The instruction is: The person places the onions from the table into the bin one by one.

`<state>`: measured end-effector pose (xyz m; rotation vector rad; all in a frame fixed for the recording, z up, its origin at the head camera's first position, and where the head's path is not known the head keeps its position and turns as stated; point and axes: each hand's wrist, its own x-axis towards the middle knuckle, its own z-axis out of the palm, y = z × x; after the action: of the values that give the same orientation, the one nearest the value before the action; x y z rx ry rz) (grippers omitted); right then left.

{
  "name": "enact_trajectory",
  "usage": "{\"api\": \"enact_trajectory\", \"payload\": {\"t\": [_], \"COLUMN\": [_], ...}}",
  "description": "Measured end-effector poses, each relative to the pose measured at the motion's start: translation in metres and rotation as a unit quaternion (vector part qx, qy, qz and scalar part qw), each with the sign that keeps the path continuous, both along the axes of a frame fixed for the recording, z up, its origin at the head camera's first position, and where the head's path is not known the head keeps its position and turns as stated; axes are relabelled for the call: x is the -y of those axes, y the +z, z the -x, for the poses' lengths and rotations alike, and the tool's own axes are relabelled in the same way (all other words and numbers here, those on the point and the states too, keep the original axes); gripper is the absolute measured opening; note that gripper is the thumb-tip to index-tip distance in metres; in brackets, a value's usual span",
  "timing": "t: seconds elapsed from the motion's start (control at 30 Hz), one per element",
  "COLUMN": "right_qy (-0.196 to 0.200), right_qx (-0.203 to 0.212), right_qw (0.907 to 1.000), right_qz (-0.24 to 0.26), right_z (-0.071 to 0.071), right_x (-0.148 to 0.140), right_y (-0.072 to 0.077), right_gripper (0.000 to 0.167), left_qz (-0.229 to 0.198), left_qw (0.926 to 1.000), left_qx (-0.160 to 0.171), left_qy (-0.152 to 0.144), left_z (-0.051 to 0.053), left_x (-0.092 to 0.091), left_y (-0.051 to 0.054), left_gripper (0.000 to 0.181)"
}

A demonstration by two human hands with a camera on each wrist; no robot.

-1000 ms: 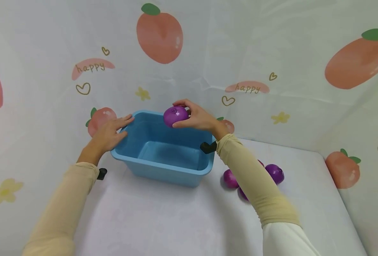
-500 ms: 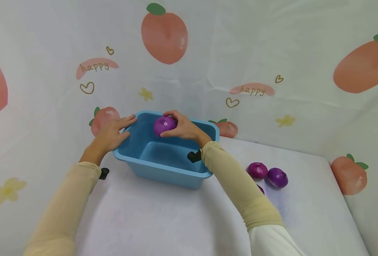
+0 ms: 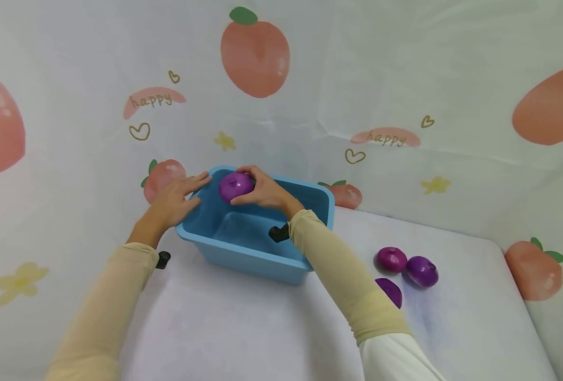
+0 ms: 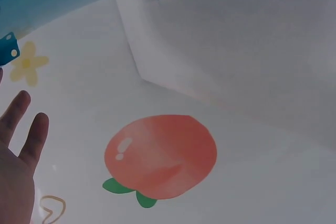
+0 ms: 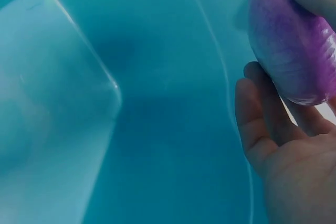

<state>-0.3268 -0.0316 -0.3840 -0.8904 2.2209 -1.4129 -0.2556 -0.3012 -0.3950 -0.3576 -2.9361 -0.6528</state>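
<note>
A: Where is the purple onion (image 3: 235, 187) carried in relation to the fingers?

B: It is gripped by the right hand (image 3: 266, 191), with the thumb set on one side and the fingers curled round the other; its far side is left uncovered. It is held inside the mouth of the blue basin (image 3: 250, 253), toward the left end and the back wall. Whether that wall is touched cannot be told.

A: And how is the left hand (image 3: 172, 202) placed?

B: At the basin's left rim, with the fingers extended and the thumb spread apart from them. Nothing is grasped by it.

A: What is the basin stood on?

B: A white-covered table (image 3: 243, 328). To the right of the basin, three more purple onions (image 3: 392, 260) are seen, grouped near one another; one is partly hidden by the beige right sleeve (image 3: 333, 270).

A: And the surroundings?

B: The table is backed by a pale sheet (image 3: 319, 79), printed with peaches, yellow flowers, hearts and the word "happy".
</note>
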Motion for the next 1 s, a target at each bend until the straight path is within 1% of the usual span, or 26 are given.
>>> {"api": "enact_trajectory", "payload": {"t": [0.2,0.4,0.53,0.67,0.87,1.0], "right_qy": [0.005,0.023,0.021,0.013,0.019,0.024], "right_qx": [-0.02,-0.029,-0.039,-0.054,-0.051,-0.049], "right_qw": [0.9991,0.9957,0.994,0.9911,0.989,0.9889], "right_qz": [-0.038,-0.086,-0.1,-0.121,-0.138,-0.138], "right_z": [-0.001,-0.007,-0.009,-0.007,-0.003,-0.001], "right_x": [0.003,0.009,0.011,0.01,0.008,0.008], "right_y": [-0.008,-0.017,-0.021,-0.026,-0.032,-0.033], "right_gripper": [0.081,0.084,0.083,0.081,0.082,0.083], "left_qz": [-0.003,-0.013,-0.013,-0.007,-0.005,-0.009], "left_qw": [1.0,0.9998,0.9998,0.9999,1.0,1.0], "left_qx": [-0.003,-0.007,-0.012,-0.011,-0.005,-0.002], "left_qy": [-0.007,-0.009,-0.006,-0.006,-0.003,0.0], "left_z": [0.003,0.002,0.0,0.0,0.0,0.0], "left_x": [-0.004,-0.002,-0.001,0.0,0.0,0.0], "left_y": [-0.003,0.001,0.003,0.001,-0.004,-0.004], "left_gripper": [0.056,0.056,0.057,0.057,0.057,0.057]}}
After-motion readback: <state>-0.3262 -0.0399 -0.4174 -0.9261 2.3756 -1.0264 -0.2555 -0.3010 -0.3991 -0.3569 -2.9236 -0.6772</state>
